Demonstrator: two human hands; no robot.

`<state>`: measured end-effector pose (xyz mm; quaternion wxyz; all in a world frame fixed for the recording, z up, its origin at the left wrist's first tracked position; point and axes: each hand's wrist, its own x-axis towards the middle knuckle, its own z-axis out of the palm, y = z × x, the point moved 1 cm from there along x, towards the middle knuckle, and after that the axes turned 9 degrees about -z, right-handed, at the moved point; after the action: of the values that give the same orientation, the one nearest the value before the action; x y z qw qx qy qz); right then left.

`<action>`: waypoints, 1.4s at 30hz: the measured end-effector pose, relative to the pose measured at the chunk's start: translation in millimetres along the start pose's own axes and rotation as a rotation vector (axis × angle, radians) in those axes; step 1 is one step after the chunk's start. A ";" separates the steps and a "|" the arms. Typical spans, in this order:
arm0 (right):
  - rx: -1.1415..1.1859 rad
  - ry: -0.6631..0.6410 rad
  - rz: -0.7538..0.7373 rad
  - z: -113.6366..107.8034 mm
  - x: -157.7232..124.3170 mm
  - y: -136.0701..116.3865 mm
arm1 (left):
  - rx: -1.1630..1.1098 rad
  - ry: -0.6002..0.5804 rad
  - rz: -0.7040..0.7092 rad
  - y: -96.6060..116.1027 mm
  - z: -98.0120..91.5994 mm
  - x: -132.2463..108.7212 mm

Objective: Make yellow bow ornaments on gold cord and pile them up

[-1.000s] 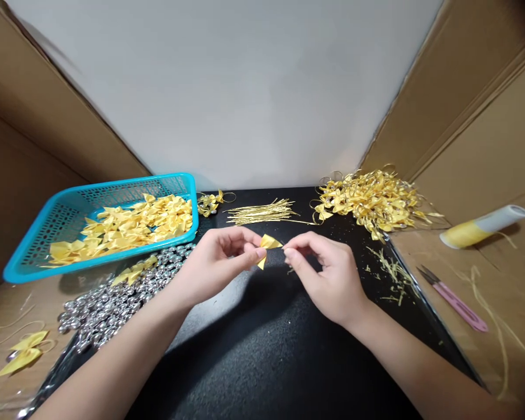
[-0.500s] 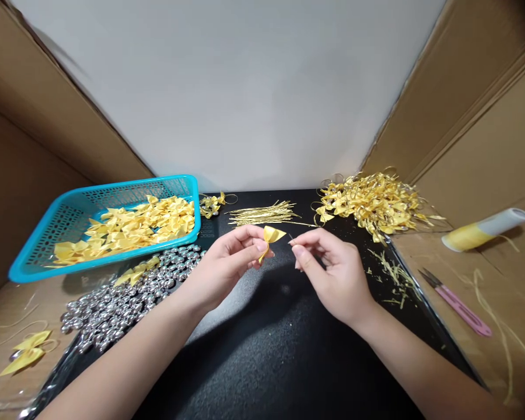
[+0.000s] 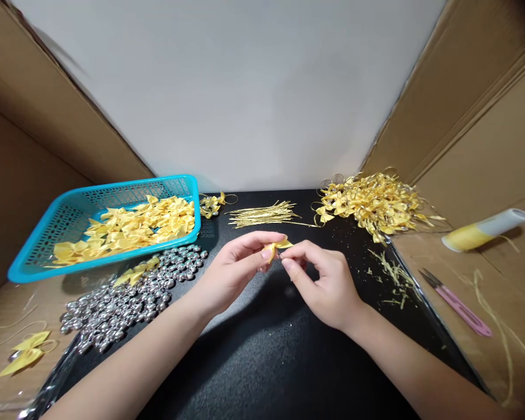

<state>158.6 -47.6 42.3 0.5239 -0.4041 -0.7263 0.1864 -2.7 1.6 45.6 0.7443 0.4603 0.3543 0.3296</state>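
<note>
the two hands have closed in on each other: half a second ago the right hand (image 3: 328,286) hung a little apart from the yellow ribbon bow (image 3: 275,247), with a gap between its fingertips and the ribbon, and now its thumb and forefinger meet on the bow's right end. the bow has also dropped slightly and turned flatter. so the bow is now worked from both sides at once instead of being merely held up.

the left hand (image 3: 234,271) has a narrow grip, thumb and forefinger pinched on the bow's left part. the right grip is equally narrow, pinched on the other end. the bow sits between the two grips, in the air above the middle of the black table (image 3: 262,361), touching nothing else.

behind it lies a bundle of gold wires (image 3: 262,213). a blue basket (image 3: 100,265) of loose bows stands far left, with silver beads (image 3: 126,300) just in front of it.
</note>
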 end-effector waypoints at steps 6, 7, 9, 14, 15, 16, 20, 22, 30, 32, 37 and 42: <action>0.020 0.032 0.038 -2.0 0.9 -4.4 | 0.350 0.138 0.249 3.6 0.5 -5.1; 0.043 0.030 0.057 -1.7 1.2 -6.5 | 0.397 0.161 0.287 4.2 1.0 -6.5; 0.090 0.009 0.109 -0.7 1.8 -11.5 | 0.442 0.192 0.332 5.0 2.6 -9.3; 0.121 -0.013 0.206 1.7 1.1 -20.1 | 0.357 0.167 0.238 6.2 7.1 -11.2; 0.117 -0.005 0.204 1.8 0.7 -20.4 | 0.344 0.139 0.205 6.6 7.3 -10.8; 0.111 0.003 0.193 1.8 0.3 -20.3 | 0.331 0.110 0.179 7.3 7.1 -10.2; 0.052 0.013 0.119 1.8 -0.5 -16.1 | 0.287 0.009 0.132 12.3 3.5 -8.6; 0.004 0.003 0.046 2.1 -0.5 -12.8 | 0.302 0.005 0.121 15.1 1.9 -8.3; -0.101 0.040 -0.088 4.8 -1.9 -11.6 | 0.223 0.089 0.102 12.8 3.4 -7.8; -0.090 0.076 -0.053 5.1 -2.4 -15.2 | 0.145 0.072 0.080 9.5 3.8 -7.5; -0.095 0.109 0.018 3.8 -3.0 -21.7 | 0.075 0.010 0.061 5.1 3.5 -9.1; -0.143 0.119 0.024 0.3 -1.8 -27.2 | 0.043 0.061 0.078 3.3 4.5 -12.8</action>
<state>147.9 -65.4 59.9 0.5337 -0.4594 -0.7005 0.1158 -6.3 -9.7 53.0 0.7097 0.4794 0.3655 0.3647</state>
